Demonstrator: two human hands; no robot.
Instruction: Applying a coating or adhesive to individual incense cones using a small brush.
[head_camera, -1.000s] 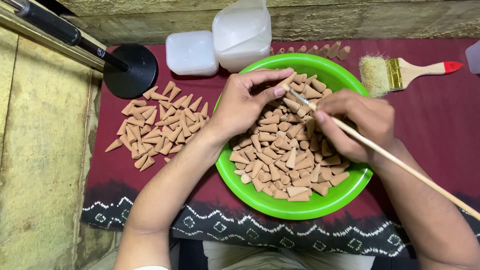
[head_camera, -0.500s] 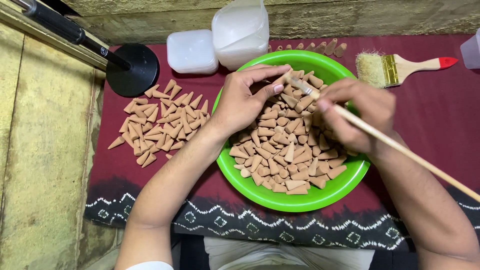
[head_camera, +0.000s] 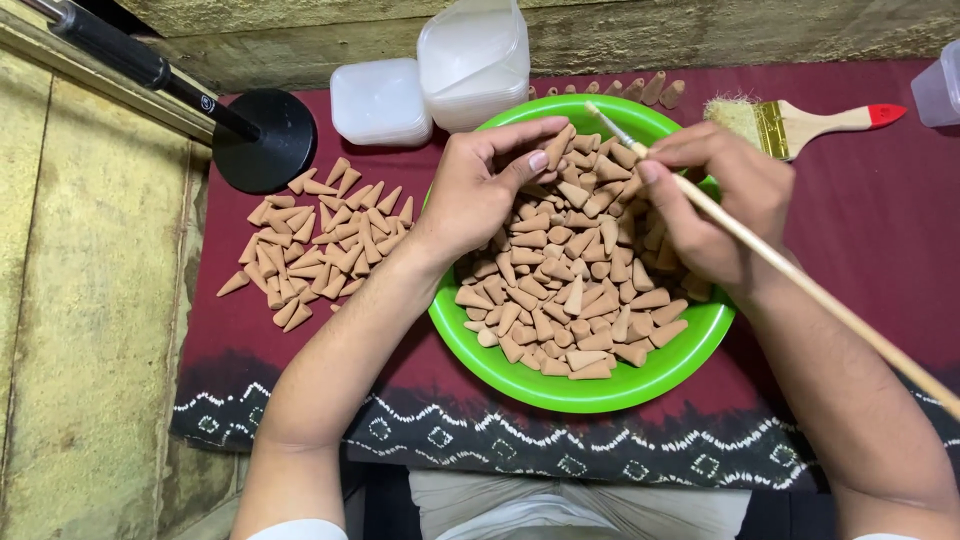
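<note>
Head view: compared with a moment earlier, the left hand (head_camera: 480, 190) has lifted one small tan clay cone (head_camera: 558, 148) higher over the round green plastic bowl (head_camera: 600, 385), pinching it between thumb and fingers. The right hand (head_camera: 715, 205) has shifted up with it; its fingers are pressed around a long thin wooden-handled brush (head_camera: 800, 285), whose tip sits just beside the cone. Open room lies on the dark red patterned cloth (head_camera: 880, 230) to the right and along the bowl's near rim. Matte, tapered cones fill the bowl; a loose pile of cones (head_camera: 315, 245) lies left of it, near a smooth black round stand base (head_camera: 262, 142).
</note>
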